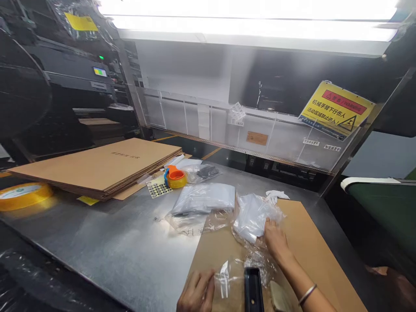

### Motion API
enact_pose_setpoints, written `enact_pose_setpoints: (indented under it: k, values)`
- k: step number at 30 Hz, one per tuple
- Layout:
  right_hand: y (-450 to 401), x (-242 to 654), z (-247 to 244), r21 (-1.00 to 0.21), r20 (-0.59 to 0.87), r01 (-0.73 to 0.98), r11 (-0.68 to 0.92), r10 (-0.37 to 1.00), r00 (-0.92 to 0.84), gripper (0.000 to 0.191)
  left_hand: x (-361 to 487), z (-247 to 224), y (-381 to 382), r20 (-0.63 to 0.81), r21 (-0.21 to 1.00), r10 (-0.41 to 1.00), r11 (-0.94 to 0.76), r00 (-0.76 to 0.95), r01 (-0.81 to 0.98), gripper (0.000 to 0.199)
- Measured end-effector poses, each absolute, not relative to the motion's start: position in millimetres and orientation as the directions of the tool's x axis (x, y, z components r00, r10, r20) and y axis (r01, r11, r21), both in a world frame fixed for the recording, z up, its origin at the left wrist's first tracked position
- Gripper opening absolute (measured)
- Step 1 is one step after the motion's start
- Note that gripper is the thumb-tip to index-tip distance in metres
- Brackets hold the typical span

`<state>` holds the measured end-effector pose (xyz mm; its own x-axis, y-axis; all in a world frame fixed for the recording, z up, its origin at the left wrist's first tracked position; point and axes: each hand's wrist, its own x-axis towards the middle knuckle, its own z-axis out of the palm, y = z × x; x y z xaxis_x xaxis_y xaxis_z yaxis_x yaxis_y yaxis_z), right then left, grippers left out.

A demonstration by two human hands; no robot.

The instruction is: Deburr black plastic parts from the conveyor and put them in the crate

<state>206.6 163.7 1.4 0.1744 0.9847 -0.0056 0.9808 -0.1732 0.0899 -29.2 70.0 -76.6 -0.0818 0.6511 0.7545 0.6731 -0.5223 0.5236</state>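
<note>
Bright strip light (247, 29) above a metal table (130, 251), yellow warning sign (338, 110) at right, grey machine (73, 65) at left

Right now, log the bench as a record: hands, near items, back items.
left hand: beside clear film; grip unclear
right hand: fingers on white plastic bundle
under bundle: flat cardboard sheet
near edge: long black part, cut off by frame
behind bundle: white glove
back left: cardboard stack
right of stack: orange tape dispenser, sticker sheet
surface: metal bench
</note>
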Motion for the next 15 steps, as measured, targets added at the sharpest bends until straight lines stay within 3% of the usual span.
enact_pose_setpoints:
  k: [5,8,11,15]
  values:
    - [135,209,13,0.092,0.069,0.986,-0.138,0.989,0.132,0.018,-30,-66,71,0.748,0.461,0.664,-0.5,-0.018,0.733,0.021]
    - [101,208,10,0.038,0.097,0.994,-0.101,0.991,0.097,0.033,-35,-64,77,0.767,0.434,0.64,-0.476,-0.037,0.765,0.019]
    - [57,200,-11,-0.012,0.056,0.998,-0.061,0.997,0.062,0.041,-38,-65,80,0.766,0.418,0.642,-0.463,-0.029,0.782,0.016]
    - [4,190,-55,-0.079,-0.043,0.995,-0.053,0.998,0.05,0.026,-26,-66,73,0.733,0.377,0.677,-0.485,0.066,0.789,0.018]
